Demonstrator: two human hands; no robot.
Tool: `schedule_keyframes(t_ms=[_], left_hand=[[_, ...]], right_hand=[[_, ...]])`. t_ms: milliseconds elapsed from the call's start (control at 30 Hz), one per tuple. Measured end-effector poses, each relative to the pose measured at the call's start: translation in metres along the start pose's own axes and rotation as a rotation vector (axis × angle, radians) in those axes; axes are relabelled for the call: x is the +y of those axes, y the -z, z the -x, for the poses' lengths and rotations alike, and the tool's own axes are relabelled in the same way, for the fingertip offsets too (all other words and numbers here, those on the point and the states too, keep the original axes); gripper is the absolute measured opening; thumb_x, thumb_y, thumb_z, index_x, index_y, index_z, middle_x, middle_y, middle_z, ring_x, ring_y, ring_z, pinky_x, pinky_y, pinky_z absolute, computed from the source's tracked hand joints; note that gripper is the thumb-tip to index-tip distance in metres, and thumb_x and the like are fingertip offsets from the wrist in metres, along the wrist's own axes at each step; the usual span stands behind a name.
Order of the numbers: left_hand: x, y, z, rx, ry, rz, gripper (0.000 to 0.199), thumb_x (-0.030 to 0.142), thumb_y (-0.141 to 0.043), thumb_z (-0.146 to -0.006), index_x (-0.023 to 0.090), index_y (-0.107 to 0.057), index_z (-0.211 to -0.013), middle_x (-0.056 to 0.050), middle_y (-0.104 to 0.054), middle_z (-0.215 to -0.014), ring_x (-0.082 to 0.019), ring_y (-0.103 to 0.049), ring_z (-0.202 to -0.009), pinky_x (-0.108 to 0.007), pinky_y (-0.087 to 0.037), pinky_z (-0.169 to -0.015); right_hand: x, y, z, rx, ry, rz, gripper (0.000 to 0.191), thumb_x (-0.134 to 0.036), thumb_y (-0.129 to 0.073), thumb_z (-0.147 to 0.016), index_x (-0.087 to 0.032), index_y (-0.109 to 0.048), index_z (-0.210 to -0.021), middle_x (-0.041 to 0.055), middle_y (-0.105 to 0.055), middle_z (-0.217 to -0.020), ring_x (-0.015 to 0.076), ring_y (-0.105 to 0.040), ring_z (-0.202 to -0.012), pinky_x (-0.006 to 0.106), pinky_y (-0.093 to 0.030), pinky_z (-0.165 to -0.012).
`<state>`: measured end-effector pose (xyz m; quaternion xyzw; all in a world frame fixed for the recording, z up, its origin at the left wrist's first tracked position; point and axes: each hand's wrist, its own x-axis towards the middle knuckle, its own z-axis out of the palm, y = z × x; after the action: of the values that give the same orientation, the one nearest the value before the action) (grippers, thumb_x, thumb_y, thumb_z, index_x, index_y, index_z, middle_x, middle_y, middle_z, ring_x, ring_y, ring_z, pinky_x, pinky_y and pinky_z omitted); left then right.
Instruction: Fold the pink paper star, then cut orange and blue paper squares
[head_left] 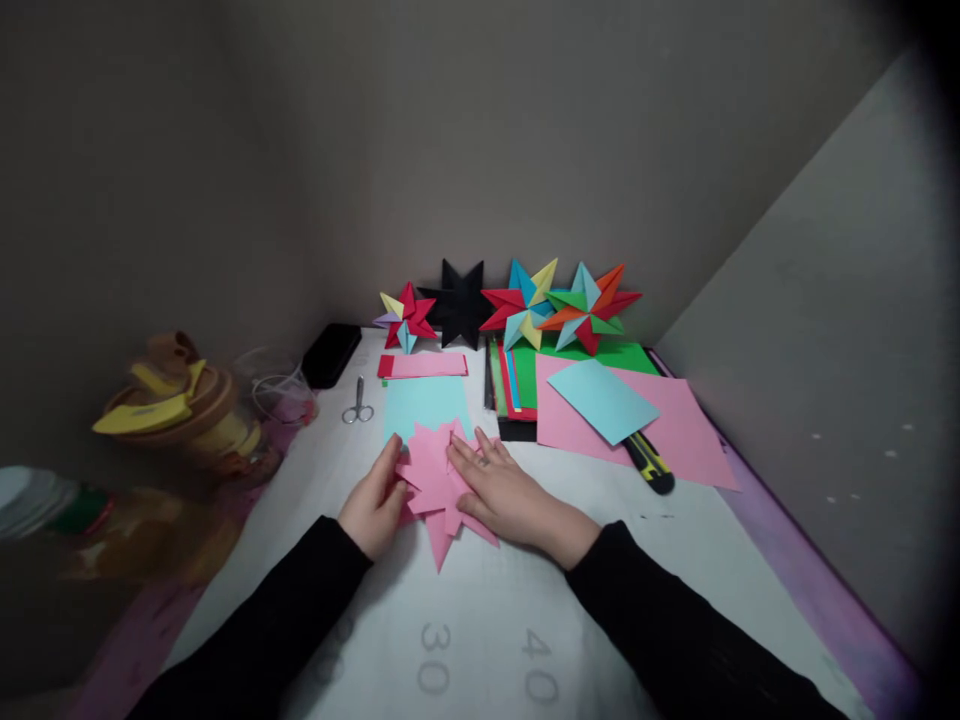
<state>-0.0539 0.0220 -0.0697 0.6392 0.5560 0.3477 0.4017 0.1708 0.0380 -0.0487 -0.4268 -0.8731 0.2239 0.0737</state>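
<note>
Pink paper star (431, 478) flat on the white table top (495, 590), a broad folded body with several points splayed around it, 1 sharp point aimed back at the wearer. Left hand (376, 497) at the star's left edge, thumb and fingertips parted there; whether they pinch the paper, cannot tell. Right hand (501, 488) palm-down over the star's right side, fingers laid out along the paper, pressing or steadying rather than clamped, by my reading. Progress, as judged: main body assembled, some points formed; other ends look blunt and strip-like, so shaping seems well short of complete. Exact count of points hidden under the right hand. For comparison, 4 stars that look complete stand in a row beyond the pink star, among them a black star (461, 303), all with crisp raised points; the pink star looks flatter. Light-blue sheet (425, 402) just beyond the pink star; small scissors (358, 404) beyond it to the left, not in either hand; yellow-and-black cutter (651, 465) well to its right, likewise lying free.
</note>
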Motion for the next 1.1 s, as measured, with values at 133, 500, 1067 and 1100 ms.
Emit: schedule_keyframes(t_ms=[133,500,1067,1100], left_hand=[[0.004,-0.003,0.005,-0.081,0.006,0.088,0.073,0.030,-0.040,-0.083,0.001,-0.013,-0.144,-0.021,-0.020,-0.151,-0.024,-0.021,-0.140,-0.044,-0.021,-0.113],[0.004,0.010,0.003,0.052,-0.422,-0.570,0.056,0.020,-0.035,-0.090,0.015,-0.025,-0.144,-0.017,-0.028,-0.150,-0.026,-0.019,-0.140,-0.050,-0.026,-0.110],[0.032,-0.019,0.010,-0.439,-0.298,-1.002,0.070,0.049,-0.039,-0.087,0.013,-0.024,-0.145,-0.017,-0.017,-0.152,-0.033,-0.016,-0.140,-0.057,-0.020,-0.107],[0.033,-0.020,0.010,-0.435,-0.298,-0.987,0.071,0.050,-0.039,-0.087,0.012,-0.024,-0.145,-0.017,-0.018,-0.152,-0.033,-0.017,-0.140,-0.057,-0.020,-0.107]], right_hand=[[-0.004,-0.003,-0.002,-0.023,-0.003,0.171,0.059,-0.046,-0.041,-0.091,-0.028,-0.025,-0.145,0.0019,-0.015,-0.154,0.0351,0.005,-0.141,0.068,0.003,-0.105],[-0.012,-0.012,-0.007,0.006,0.082,0.174,0.056,-0.033,-0.030,-0.093,-0.015,-0.022,-0.146,0.0069,-0.020,-0.153,0.0247,-0.016,-0.141,0.047,-0.015,-0.114],[-0.013,0.032,-0.003,-0.007,-0.074,0.011,0.069,-0.055,-0.022,-0.093,-0.014,-0.013,-0.147,0.0080,-0.009,-0.155,0.0264,0.002,-0.142,0.048,-0.009,-0.113],[-0.015,0.029,-0.004,-0.006,-0.027,0.032,0.071,-0.055,-0.024,-0.092,-0.014,-0.010,-0.148,0.0084,-0.008,-0.155,0.0256,0.003,-0.142,0.048,-0.009,-0.114]])
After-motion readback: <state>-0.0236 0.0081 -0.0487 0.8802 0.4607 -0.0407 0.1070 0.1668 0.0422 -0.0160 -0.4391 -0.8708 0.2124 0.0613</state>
